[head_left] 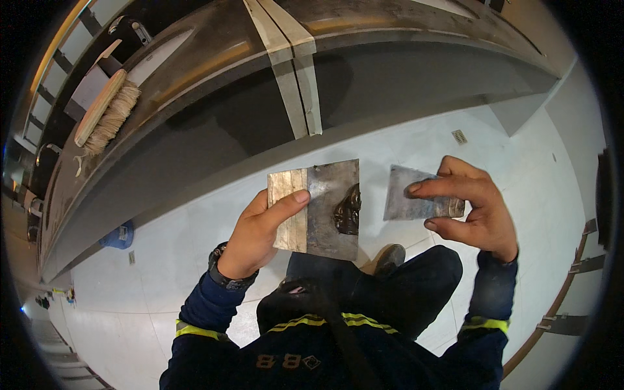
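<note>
My left hand (257, 231) grips a wide scraper blade (322, 224) by its tape-wrapped edge, thumb on top and fingers hidden beneath. A lump of dark, glossy paste (348, 211) clings near the blade's right edge. To the right, my right hand (478, 201) pinches a smaller scraper blade (404, 195) by its worn, taped end, with thumb and fingers on either side. Its grey metal face points toward the larger blade. The two blades are held apart, above my lap, with a gap between them.
A long dark countertop (214, 45) curves across the front, with pale tape (286, 78) over a seam. A wooden brush (107, 110) lies at its left end. On the white tiled floor (162, 286) stands a blue object (118, 235), partly hidden under the counter.
</note>
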The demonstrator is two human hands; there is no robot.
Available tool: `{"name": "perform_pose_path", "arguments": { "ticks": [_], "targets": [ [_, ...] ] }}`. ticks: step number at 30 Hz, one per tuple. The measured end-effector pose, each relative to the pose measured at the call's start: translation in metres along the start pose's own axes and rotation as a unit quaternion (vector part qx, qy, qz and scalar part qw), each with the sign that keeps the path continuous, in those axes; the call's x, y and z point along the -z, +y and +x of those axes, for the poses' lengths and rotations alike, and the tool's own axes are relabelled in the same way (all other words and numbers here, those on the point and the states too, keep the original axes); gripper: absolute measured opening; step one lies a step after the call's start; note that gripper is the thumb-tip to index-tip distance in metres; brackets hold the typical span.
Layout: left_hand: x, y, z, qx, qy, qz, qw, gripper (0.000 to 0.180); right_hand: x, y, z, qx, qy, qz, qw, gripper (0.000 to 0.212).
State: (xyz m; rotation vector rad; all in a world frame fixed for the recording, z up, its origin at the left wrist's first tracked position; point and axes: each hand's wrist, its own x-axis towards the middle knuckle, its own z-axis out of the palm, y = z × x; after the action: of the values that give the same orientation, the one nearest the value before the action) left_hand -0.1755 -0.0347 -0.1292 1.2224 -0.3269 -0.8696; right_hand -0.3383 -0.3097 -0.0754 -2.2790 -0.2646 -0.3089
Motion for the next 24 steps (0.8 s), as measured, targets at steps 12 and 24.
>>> {"name": "perform_pose_path", "arguments": {
  "ticks": [12,24],
  "targets": [
    [0.051,0.060,-0.011,-0.235,0.142,0.104,0.956,0.043,-0.059,0.042,0.024,-0.042,0.107,0.092,0.989,0.040],
    [0.079,0.195,0.064,-0.510,0.122,0.202,0.827,0.058,-0.183,0.052,0.062,-0.032,0.247,0.639,0.728,0.046]
  ]
}}
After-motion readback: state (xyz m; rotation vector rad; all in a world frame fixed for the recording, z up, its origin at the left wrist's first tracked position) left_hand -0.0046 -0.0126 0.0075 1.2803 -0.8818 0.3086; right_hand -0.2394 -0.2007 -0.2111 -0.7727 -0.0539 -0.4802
